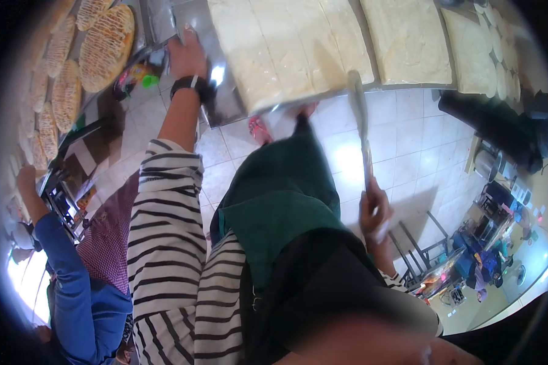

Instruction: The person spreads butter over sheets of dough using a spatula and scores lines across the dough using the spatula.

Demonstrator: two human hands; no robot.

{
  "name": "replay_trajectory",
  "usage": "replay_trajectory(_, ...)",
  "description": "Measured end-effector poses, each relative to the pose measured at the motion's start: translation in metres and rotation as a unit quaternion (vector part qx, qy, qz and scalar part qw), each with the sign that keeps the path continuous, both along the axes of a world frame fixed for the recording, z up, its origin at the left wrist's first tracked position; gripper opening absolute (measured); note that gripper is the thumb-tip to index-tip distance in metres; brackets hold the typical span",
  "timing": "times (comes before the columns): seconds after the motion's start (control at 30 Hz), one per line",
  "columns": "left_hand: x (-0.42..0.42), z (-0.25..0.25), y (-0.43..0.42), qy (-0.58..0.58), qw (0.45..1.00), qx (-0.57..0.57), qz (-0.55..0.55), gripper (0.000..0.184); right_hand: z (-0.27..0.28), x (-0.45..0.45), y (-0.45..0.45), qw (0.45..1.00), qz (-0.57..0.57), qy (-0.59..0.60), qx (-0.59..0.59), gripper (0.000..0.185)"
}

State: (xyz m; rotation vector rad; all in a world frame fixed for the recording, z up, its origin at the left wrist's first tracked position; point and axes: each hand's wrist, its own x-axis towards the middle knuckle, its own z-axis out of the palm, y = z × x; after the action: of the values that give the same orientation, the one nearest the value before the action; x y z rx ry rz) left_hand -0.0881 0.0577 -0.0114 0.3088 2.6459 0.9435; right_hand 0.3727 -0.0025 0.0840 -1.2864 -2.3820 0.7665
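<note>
My right hand (374,213) is closed around the handle of a long spatula (358,109). The blade points away from me, and its rounded tip overlaps the near edge of a large pale dough sheet (292,45) in view. Faint straight lines run across this sheet, and its surface looks glossy. My left hand (187,58) lies on the metal table's edge (224,91), left of the sheet, fingers stretched out and holding nothing. To the right are a second pale sheet (408,42) and a third sheet (472,52).
Oval breads with drizzled topping (106,48) fill the left side. Beside me a person in a blue sleeve (64,243) reaches toward them. Tiled floor (402,121) shows below the table edge. A dark metal frame (417,243) stands at lower right.
</note>
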Motion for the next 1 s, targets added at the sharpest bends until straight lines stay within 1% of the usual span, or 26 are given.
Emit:
replay_trajectory(0.03, -0.002, -0.007, -0.001, 0.004, 1.0, 0.007, -0.007, 0.069, 0.001, 0.007, -0.005, 1.0, -0.002, -0.006, -0.005, 0.038)
replay_trajectory(0.07, -0.002, -0.005, 0.0, 0.009, 1.0, 0.015, -0.013, 0.068, 0.003, 0.013, -0.01, 1.0, -0.003, -0.011, -0.011, 0.037)
replay_trajectory(0.1, 0.0, -0.002, 0.001, -0.009, 1.0, 0.01, 0.001, 0.068, 0.008, 0.019, -0.015, 0.998, -0.03, -0.015, -0.048, 0.037)
replay_trajectory(0.13, 0.0, 0.001, 0.001, -0.005, 1.0, 0.011, 0.004, 0.068, 0.008, 0.018, -0.013, 0.998, -0.026, -0.012, -0.047, 0.037)
replay_trajectory(0.2, 0.001, -0.001, 0.0, -0.018, 1.0, 0.018, 0.004, 0.068, 0.009, 0.017, -0.01, 0.993, -0.095, 0.067, 0.006, 0.035)
replay_trajectory(0.23, -0.004, -0.009, -0.002, -0.021, 0.999, 0.025, -0.009, 0.07, 0.012, 0.018, -0.001, 0.993, -0.099, 0.065, 0.028, 0.037)
replay_trajectory(0.27, -0.009, -0.021, -0.006, -0.017, 0.999, 0.028, -0.008, 0.07, 0.012, 0.019, 0.007, 0.99, -0.119, 0.073, 0.018, 0.039)
replay_trajectory(0.33, -0.014, -0.037, -0.01, 0.045, 0.998, 0.017, -0.032, 0.074, 0.01, 0.017, 0.031, 0.986, -0.132, 0.079, 0.065, 0.041)
replay_trajectory(0.37, -0.004, -0.016, -0.009, 0.013, 0.998, 0.027, -0.047, 0.067, 0.015, 0.012, 0.043, 0.982, -0.146, 0.087, 0.075, 0.039)
replay_trajectory(0.4, -0.002, -0.015, -0.013, 0.017, 0.998, 0.031, -0.048, 0.067, 0.018, 0.01, 0.052, 0.982, -0.148, 0.091, 0.079, 0.039)
replay_trajectory(0.47, 0.002, -0.024, -0.024, 0.034, 0.996, 0.059, -0.065, 0.064, 0.022, 0.011, 0.069, 0.972, -0.182, 0.142, 0.044, 0.037)
replay_trajectory(0.5, 0.013, -0.015, -0.029, 0.015, 0.997, 0.049, -0.061, 0.063, 0.021, 0.014, 0.076, 0.968, -0.195, 0.159, 0.02, 0.035)
replay_trajectory(0.53, 0.026, -0.004, -0.035, -0.003, 0.998, 0.039, -0.057, 0.062, 0.023, 0.019, 0.084, 0.966, -0.196, 0.165, 0.022, 0.035)
replay_trajectory(0.6, 0.037, -0.026, -0.057, 0.025, 0.996, 0.064, -0.05, 0.06, 0.025, 0.027, 0.104, 0.981, -0.176, 0.087, -0.008, 0.033)
replay_trajectory(0.63, 0.05, -0.015, -0.06, -0.002, 0.998, 0.06, -0.025, 0.058, 0.028, 0.028, 0.114, 0.982, -0.165, 0.092, -0.022, 0.03)
replay_trajectory(0.67, 0.065, -0.004, -0.064, -0.032, 0.998, 0.055, -0.002, 0.056, 0.024, 0.03, 0.124, 0.979, -0.163, 0.121, -0.024, 0.028)
replay_trajectory(0.73, 0.073, -0.012, -0.073, 0.009, 1.0, -0.004, 0.024, 0.054, 0.023, 0.036, 0.141, 0.976, -0.162, 0.132, -0.063, 0.03)
replay_trajectory(0.77, 0.08, -0.007, -0.074, 0.03, 0.999, 0.007, 0.022, 0.053, 0.023, 0.037, 0.151, 0.979, -0.155, 0.116, -0.066, 0.032)
replay_trajectory(0.8, 0.091, 0.013, -0.065, 0.033, 0.998, -0.032, 0.05, 0.052, 0.023, 0.039, 0.159, 0.978, -0.158, 0.119, -0.065, 0.032)
replay_trajectory(0.87, 0.093, 0.017, -0.06, 0.031, 0.993, -0.063, 0.09, 0.053, 0.022, 0.041, 0.177, 0.98, -0.151, 0.09, -0.097, 0.033)
replay_trajectory(0.93, 0.083, 0.002, -0.066, 0.048, 0.993, -0.061, 0.092, 0.054, 0.018, 0.038, 0.194, 0.98, -0.148, 0.088, -0.1, 0.032)
replay_trajectory(0.97, 0.082, -0.004, -0.069, 0.061, 0.992, -0.063, 0.096, 0.055, 0.014, 0.035, 0.202, 0.978, -0.147, 0.119, -0.089, 0.03)
replay_trajectory(1.0, 0.085, 0.001, -0.065, 0.06, 0.991, -0.066, 0.096, 0.055, 0.01, 0.032, 0.209, 0.975, -0.145, 0.149, -0.08, 0.028)
